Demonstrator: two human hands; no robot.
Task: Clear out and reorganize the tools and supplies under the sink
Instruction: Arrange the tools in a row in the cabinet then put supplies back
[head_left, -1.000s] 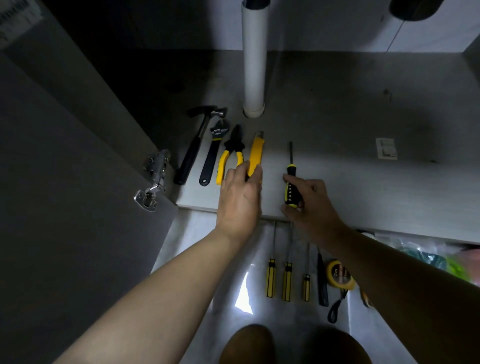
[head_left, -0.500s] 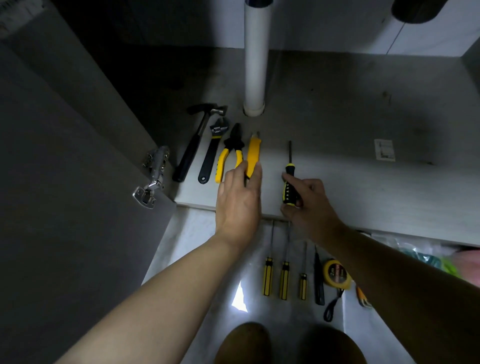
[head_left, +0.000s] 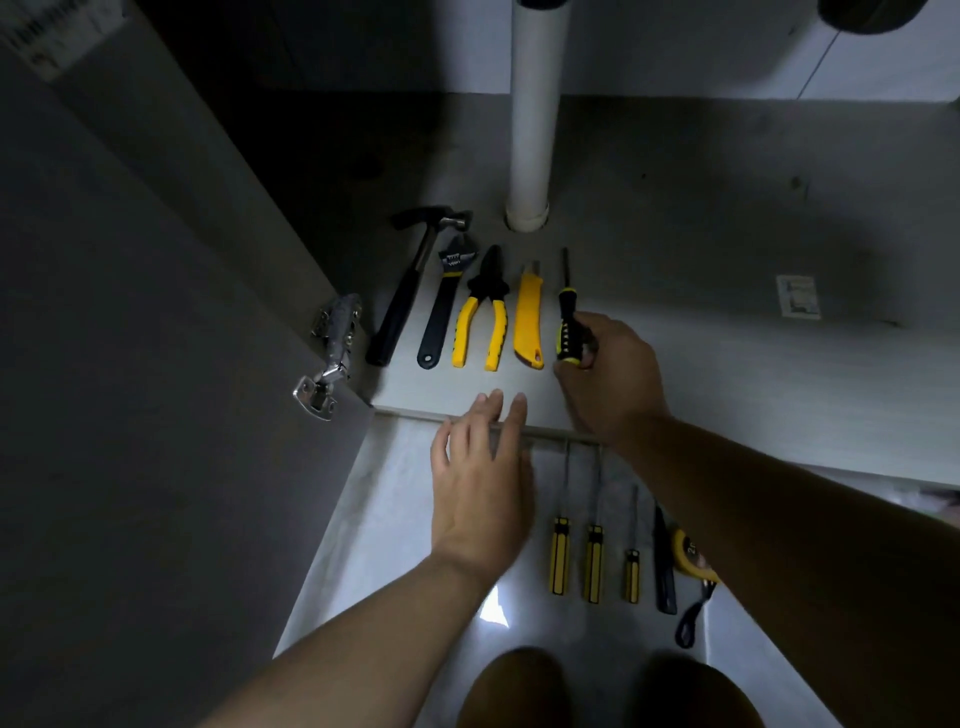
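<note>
— Starting at the knees (head_left: 511, 686), what lies on the floor tiles (head_left: 363, 519)?

— Three yellow-handled screwdrivers (head_left: 593, 564) lie side by side with their shafts pointing at the cabinet. The two longer ones reach its front edge. Right of them are a black-handled tool (head_left: 664, 566) whose kind I cannot tell, and a yellow tape measure (head_left: 693, 558) partly under the right forearm.

— And the hands?

— The left hand (head_left: 480, 483) is palm down, fingers straight and close together, holding nothing. Its fingertips are just past the front edge of the cabinet floor (head_left: 415, 408); whether they touch it I cannot tell. Half a second ago it lay on the utility knife (head_left: 529, 322). It has drawn back, and the knife lies free. The right hand (head_left: 610, 379) reaches further in, fingers curled round the handle of the black-and-yellow screwdriver (head_left: 567, 332).

— Where is that one now?

— At the right end of the row on the cabinet floor, shaft pointing at the back wall, just beside the knife. Earlier a wider gap lay between them. Whether it lies flat I cannot tell.

— How much room is there?

— The row runs hammer (head_left: 410, 291), adjustable wrench (head_left: 441, 306), pliers (head_left: 480, 322), knife, screwdriver, near the front left corner. The hammer's handle ends close to the left wall and the door hinge (head_left: 332, 353). A bare strip separates the handle ends from the front edge. Right of the screwdriver, bare board runs to a small sticker (head_left: 798, 296). The white drain pipe (head_left: 535, 114) stands just behind the tool heads.
</note>
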